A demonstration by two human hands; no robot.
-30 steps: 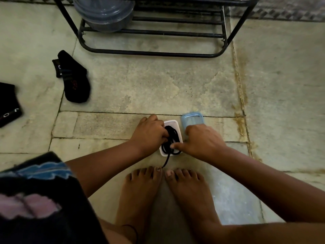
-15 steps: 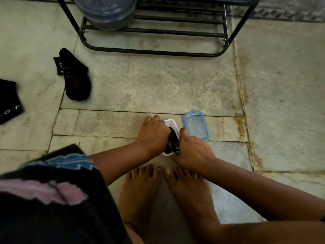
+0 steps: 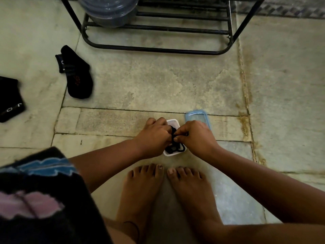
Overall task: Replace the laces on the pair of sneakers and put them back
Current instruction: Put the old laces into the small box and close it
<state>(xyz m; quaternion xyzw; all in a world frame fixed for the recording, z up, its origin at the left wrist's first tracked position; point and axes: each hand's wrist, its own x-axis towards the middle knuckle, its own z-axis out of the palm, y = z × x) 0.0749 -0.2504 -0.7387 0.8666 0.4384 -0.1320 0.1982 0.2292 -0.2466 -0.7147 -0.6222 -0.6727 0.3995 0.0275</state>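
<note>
The head view looks down on a worn stone floor (image 3: 158,81) of pale slabs with stained joints, where a person crouches with both bare feet planted close together. At the top stands a black metal rack (image 3: 158,29) with a grey plastic tub (image 3: 109,9) on its lowest rung. To the left lie a black sock (image 3: 77,76) and, at the frame's edge, another dark piece of cloth (image 3: 9,99) that cannot be identified with certainty. Just ahead of the toes sits a small white container (image 3: 173,122), and its blue lid (image 3: 197,116) lies flat on the floor just beside it, partly hidden by the right wrist. Inside the container is a tangle of black laces (image 3: 175,148). The left hand (image 3: 154,136) and the right hand (image 3: 197,136) meet over the container, both with fingers curled and pinching the laces between them, lifting a bundle clear of the rim while loops remain inside. No sneakers are visible anywhere, neither on the rack nor on the floor. Judged from this, the task is at an early stage: the container is opened and the laces are being taken out or sorted. Threading them through both shoes and putting the pair back appear to be left, though whether the old laces are already off cannot be told here.
</note>
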